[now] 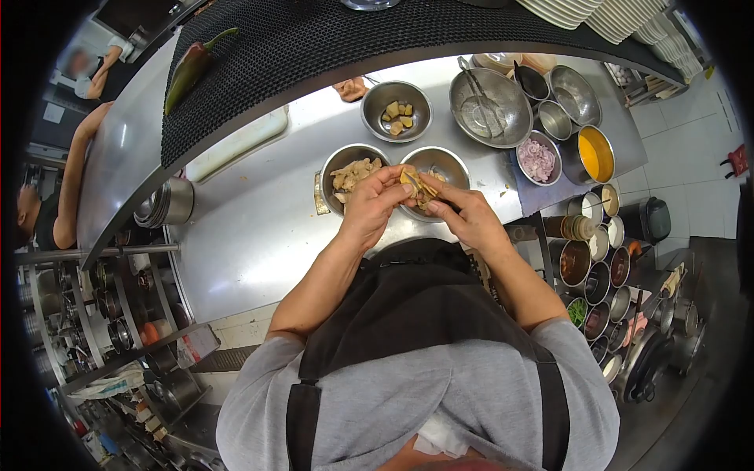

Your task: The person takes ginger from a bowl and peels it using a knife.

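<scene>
My left hand (367, 209) pinches a yellow-fleshed food piece (409, 180) between thumb and fingertips. My right hand (476, 218) closes on the other side of it, thumb and fingers at brownish, skin-like strips. The exact kind of food is not clear. Both hands are above the near rims of two steel bowls. The left bowl (323, 174) holds pale brown, irregular pieces (355, 173). Partly behind my hands, the right bowl (459, 163) has scraps in it. Farther back, a third steel bowl (379, 96) contains several yellow chunks (399, 111).
A large strainer bowl (514, 94), chopped purple onion (537, 160) and a pot of orange liquid (594, 155) are at the right. A dark-matted shelf (314, 43) with a long green pepper (186, 77) overhangs the steel counter (236, 235). Other people are at the left.
</scene>
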Action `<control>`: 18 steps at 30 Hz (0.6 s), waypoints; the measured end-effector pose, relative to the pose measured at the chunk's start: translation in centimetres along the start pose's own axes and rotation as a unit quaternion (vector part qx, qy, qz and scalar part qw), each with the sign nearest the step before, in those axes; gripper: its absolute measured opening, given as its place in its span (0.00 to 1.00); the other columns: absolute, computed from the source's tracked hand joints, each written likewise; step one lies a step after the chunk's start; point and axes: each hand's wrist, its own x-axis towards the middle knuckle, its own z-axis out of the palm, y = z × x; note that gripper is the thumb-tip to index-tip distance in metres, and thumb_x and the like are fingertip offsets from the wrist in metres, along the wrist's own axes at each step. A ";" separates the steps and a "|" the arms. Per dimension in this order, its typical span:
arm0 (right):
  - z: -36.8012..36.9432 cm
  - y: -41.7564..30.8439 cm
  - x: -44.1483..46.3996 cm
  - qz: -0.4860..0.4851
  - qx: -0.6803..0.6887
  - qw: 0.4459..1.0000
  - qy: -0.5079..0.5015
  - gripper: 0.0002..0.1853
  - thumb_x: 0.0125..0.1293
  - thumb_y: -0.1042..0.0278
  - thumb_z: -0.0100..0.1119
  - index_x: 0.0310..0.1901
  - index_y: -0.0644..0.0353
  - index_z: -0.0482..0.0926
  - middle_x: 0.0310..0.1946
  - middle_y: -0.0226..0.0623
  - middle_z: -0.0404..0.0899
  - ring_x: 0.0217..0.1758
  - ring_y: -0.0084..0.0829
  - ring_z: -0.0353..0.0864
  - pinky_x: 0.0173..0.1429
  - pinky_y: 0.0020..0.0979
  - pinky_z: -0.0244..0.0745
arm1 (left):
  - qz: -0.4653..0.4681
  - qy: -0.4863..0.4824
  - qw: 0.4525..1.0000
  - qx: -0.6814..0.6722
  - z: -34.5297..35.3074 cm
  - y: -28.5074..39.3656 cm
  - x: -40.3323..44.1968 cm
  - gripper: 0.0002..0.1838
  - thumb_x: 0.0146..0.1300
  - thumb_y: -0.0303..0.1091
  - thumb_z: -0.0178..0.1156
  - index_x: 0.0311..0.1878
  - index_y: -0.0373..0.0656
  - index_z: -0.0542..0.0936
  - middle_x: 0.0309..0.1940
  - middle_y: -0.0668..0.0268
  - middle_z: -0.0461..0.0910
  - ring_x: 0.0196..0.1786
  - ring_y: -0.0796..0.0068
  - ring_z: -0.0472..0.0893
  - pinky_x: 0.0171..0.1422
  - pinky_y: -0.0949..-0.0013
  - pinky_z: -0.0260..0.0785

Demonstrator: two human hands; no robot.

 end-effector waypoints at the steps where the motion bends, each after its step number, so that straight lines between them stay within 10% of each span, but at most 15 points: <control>1: -0.1 0.0 0.0 0.031 0.030 0.999 -0.027 0.24 0.66 0.64 0.58 0.63 0.55 0.70 0.50 0.48 0.80 0.52 0.47 0.80 0.54 0.37 0.74 | 0.008 0.002 1.000 0.001 0.2 0.1 -0.1 0.18 0.65 0.26 0.56 0.58 0.33 0.72 0.45 0.63 0.78 0.45 0.77 0.78 0.47 0.73 0.70; 18: 0.8 0.2 0.7 0.133 0.139 0.981 0.001 0.10 0.69 0.67 0.55 0.45 0.64 0.76 0.28 0.36 0.81 0.23 0.21 0.77 0.27 0.24 0.70 | 0.017 0.018 0.998 0.056 0.5 -1.1 -0.3 0.19 0.64 0.23 0.56 0.58 0.32 0.72 0.45 0.62 0.79 0.45 0.78 0.77 0.48 0.74 0.69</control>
